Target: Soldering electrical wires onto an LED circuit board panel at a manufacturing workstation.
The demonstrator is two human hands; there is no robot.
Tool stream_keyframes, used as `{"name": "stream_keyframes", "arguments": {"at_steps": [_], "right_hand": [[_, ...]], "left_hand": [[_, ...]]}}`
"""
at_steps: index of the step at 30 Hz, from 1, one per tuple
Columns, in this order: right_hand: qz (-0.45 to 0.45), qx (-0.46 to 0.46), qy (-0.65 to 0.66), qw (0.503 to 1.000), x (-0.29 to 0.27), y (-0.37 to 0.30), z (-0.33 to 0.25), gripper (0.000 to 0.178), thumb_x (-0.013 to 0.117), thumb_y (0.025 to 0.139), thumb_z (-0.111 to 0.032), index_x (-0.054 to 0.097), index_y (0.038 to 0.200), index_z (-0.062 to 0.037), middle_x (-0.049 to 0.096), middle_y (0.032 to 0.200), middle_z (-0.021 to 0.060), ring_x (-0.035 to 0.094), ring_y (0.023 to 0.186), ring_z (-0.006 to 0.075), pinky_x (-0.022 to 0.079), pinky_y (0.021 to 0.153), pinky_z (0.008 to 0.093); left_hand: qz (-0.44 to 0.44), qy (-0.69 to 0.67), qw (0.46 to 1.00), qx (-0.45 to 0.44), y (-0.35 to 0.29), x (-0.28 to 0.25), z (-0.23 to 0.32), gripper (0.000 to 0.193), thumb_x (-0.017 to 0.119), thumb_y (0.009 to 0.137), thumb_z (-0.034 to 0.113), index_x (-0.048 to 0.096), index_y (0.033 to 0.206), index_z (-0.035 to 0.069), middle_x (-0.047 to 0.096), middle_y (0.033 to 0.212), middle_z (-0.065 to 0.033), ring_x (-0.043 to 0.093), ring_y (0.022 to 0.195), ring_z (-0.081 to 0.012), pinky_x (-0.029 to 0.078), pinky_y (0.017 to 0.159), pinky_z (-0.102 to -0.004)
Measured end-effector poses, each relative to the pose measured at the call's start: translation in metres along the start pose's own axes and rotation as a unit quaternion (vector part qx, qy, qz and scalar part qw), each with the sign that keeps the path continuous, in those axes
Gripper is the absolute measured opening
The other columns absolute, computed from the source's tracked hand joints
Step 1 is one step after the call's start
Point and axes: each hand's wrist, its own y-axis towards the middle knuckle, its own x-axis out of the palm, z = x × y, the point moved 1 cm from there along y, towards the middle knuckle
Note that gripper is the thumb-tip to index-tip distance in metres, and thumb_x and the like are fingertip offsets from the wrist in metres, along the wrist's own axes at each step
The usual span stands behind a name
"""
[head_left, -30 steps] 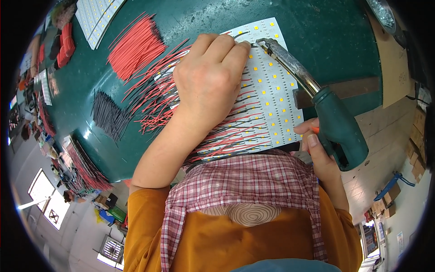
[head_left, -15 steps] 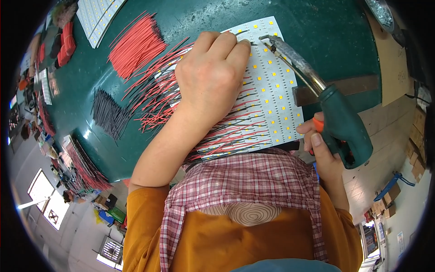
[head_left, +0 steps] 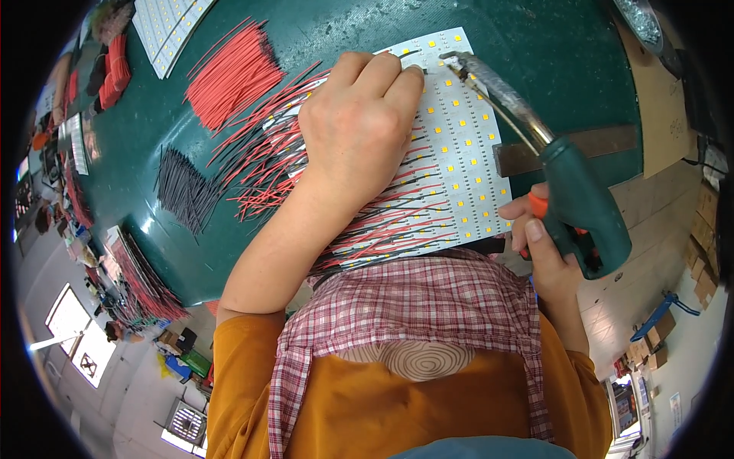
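Note:
A white LED board [head_left: 466, 153] with rows of yellow chips lies on the green work surface, tilted in front of me. Red and black wires [head_left: 397, 222] are attached along its rows and trail left across it. My left hand [head_left: 359, 126] is closed over the board's upper part, fingers pinched on a black wire whose short end peeks out by the fingertips. In my right hand [head_left: 547, 252] is a soldering gun [head_left: 585, 206] with a green handle and orange trigger. Its tip hovers just right of the left fingertips; whether it touches the board I cannot tell.
Loose red wires [head_left: 233, 80] and black wires [head_left: 183, 191] lie in piles to the left. More LED boards [head_left: 168, 30] are stacked at the far left, and wired boards [head_left: 141, 275] at the near left. A dark metal bar [head_left: 569, 149] sits right of the board, beside cardboard [head_left: 661, 115].
The soldering gun's tip has shifted slightly up and away from the black wire's end. My left hand has barely moved and keeps its pinch.

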Motion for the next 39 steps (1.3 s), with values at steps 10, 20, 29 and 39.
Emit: {"name": "stream_keyframes", "arguments": {"at_steps": [10,20,29,39], "right_hand": [[-0.012,-0.004,-0.009,1.0,-0.005,-0.008,0.005,0.032,0.054,0.088,-0.008,0.049,0.119,0.0003,0.064,0.09,0.0154,0.048,0.059,0.0078,0.044,0.057,0.0249],[-0.039,-0.038,-0.098,0.994,-0.009,-0.015,0.011,0.025,0.052,0.09,-0.012,0.052,0.112,-0.0003,0.062,0.084,0.01,0.049,0.063,0.0084,0.045,0.063,0.0254],[-0.047,-0.029,-0.146,0.988,-0.009,-0.012,0.011,0.018,0.053,0.09,-0.015,0.059,0.094,0.0007,0.056,0.073,0.0026,0.048,0.063,0.0068,0.043,0.061,0.0233],[-0.057,-0.05,-0.148,0.986,-0.011,-0.014,0.014,0.016,0.052,0.09,-0.012,0.057,0.102,-0.0012,0.059,0.078,0.0055,0.048,0.063,0.0072,0.042,0.06,0.0225]], "left_hand": [[-0.046,0.0,0.999,-0.016,0.004,-0.011,0.001,0.017,0.063,0.062,0.007,0.064,0.079,0.01,0.056,0.075,-0.0003,0.057,0.074,-0.0187,0.047,0.053,-0.0284],[-0.037,-0.067,0.995,-0.061,-0.006,-0.013,0.013,0.023,0.065,0.061,0.003,0.066,0.082,0.009,0.056,0.075,-0.002,0.056,0.072,-0.0202,0.047,0.057,-0.0308],[-0.018,-0.034,0.999,-0.031,-0.009,-0.007,0.015,0.026,0.064,0.059,0.005,0.066,0.084,0.009,0.057,0.077,-0.0006,0.056,0.073,-0.0176,0.047,0.053,-0.0279],[-0.012,0.006,1.0,-0.004,-0.008,-0.006,0.016,0.021,0.061,0.061,0.01,0.065,0.081,0.009,0.055,0.074,-0.0003,0.056,0.071,-0.0165,0.044,0.048,-0.0265]]}}
